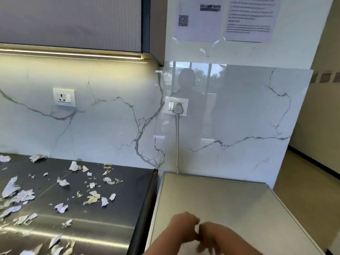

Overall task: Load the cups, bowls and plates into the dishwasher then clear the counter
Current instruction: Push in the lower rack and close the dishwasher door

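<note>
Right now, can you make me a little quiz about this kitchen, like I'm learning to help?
1. True or false: the paper scraps lie on the dark counter.
2. Which one has a plug in it? A: the left socket. B: the right socket.
3. How many printed sheets hang on the wall?

Key: 1 true; 2 B; 3 two.

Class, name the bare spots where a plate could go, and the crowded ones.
Bare: the pale top, from the wall to the left hand and right hand; the counter's right strip. Crowded: its left, under paper scraps.
</note>
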